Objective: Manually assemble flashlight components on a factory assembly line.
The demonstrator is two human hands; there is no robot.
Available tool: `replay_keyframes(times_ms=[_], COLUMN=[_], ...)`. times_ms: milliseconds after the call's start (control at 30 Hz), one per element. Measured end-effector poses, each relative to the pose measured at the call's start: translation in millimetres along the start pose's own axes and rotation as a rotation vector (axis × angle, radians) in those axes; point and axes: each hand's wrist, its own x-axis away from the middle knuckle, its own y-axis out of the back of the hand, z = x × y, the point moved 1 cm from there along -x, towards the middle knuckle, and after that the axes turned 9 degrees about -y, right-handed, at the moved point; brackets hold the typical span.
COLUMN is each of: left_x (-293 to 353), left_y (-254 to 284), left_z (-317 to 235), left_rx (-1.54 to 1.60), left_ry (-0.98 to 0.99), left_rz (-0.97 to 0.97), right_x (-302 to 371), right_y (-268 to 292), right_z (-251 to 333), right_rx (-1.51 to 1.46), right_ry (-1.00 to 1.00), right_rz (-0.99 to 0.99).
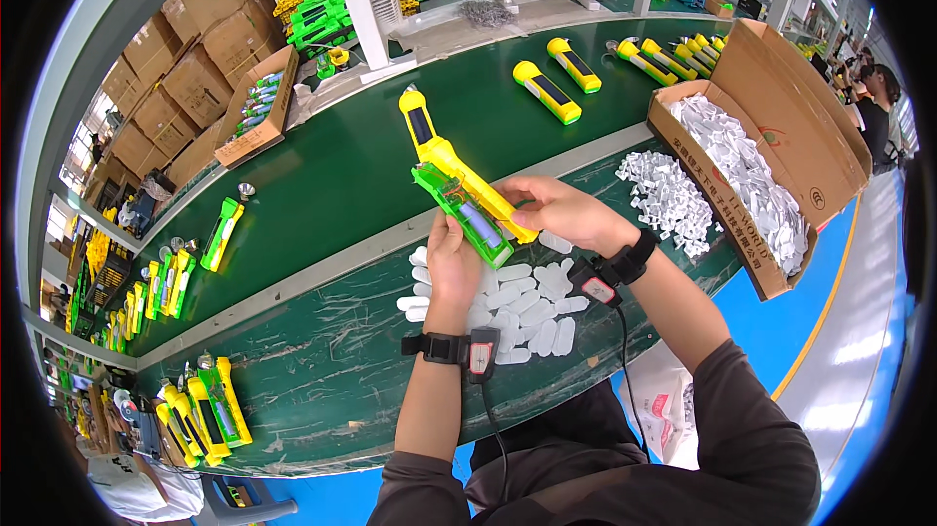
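My left hand (455, 263) is closed around a green flashlight half (465, 214), its open side showing a pale cylindrical battery and small parts. In my right hand (566, 214) is a long yellow flashlight shell (478, 184), pinched at its near end. The two halves lie side by side, close together, over the edge of the green belt. Just beyond them a yellow piece with a dark panel (420, 124) shows; whether it joins the shell I cannot tell. Below my hands, white oval pieces (532, 311) are scattered on the worktop (332, 380).
At right stands an open cardboard box (717, 189) of small white pieces, with a loose heap (669, 199) beside it. Yellow flashlights (547, 92) lie on the belt (342, 175). More flashlights (205, 414) stand at the near left. A carton of batteries (259, 111) sits beyond the belt.
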Motion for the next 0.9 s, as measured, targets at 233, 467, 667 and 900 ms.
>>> replay_keyframes(times_ms=[233,467,667,900], left_x=[-0.5,0.3,0.7,-5.2], left_y=[1.8,3.5,4.1,2.9], left_z=[-0.9,2.0,-2.7,11.0], left_rx=[0.015,0.028,0.028,0.054], left_ry=[0.011,0.022,0.01,0.033], left_rz=[0.044,-0.002,-0.024,-0.019], right_x=[-0.1,-5.1,-9.8,-2.5], right_y=[-1.4,-11.8,-19.1,-14.9], right_z=[-2.7,-10.0,-10.3,-18.7], right_rx=[0.066,0.122,0.172,0.242], right_ry=[0.003,0.041,0.048,0.147], right_rz=[-0.061,-0.224,-0.219,-0.352])
